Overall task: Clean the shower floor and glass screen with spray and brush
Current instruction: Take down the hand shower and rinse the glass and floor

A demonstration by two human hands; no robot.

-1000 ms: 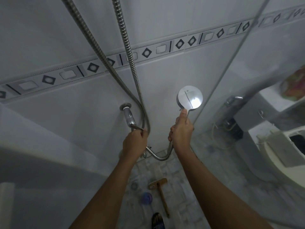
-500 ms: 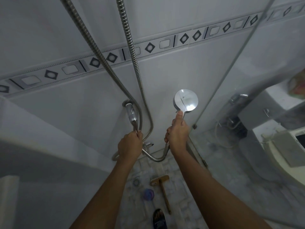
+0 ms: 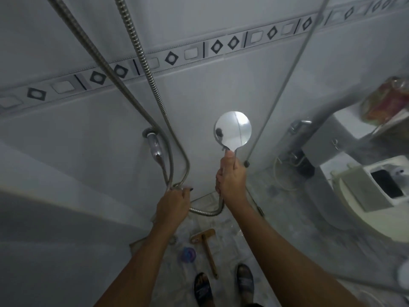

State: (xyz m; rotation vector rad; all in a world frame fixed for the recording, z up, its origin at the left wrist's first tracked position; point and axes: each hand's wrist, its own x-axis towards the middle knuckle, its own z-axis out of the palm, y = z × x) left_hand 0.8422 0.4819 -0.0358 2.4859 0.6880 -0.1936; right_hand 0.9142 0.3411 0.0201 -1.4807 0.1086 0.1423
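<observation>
My right hand (image 3: 231,178) grips the handle of a chrome hand shower (image 3: 233,129), its round head raised toward the tiled wall. My left hand (image 3: 174,203) holds the metal shower hose (image 3: 159,100) just below the wall tap lever (image 3: 155,147). On the shower floor (image 3: 230,240) lies a wooden-handled scrub brush (image 3: 207,244), with a purple-blue round object (image 3: 188,254) beside it. The glass screen (image 3: 294,63) stands to the right, its edge running down to the floor.
A toilet (image 3: 365,196) with its lid up sits beyond the glass at right, under a shelf with a colourful packet (image 3: 387,103). My two feet (image 3: 223,286) in sandals stand on the floor. A grey ledge fills the left side.
My left hand slid down the hose, away from the tap lever. The shower head turned slightly in my right hand. The view tilted down, bringing my feet into sight.
</observation>
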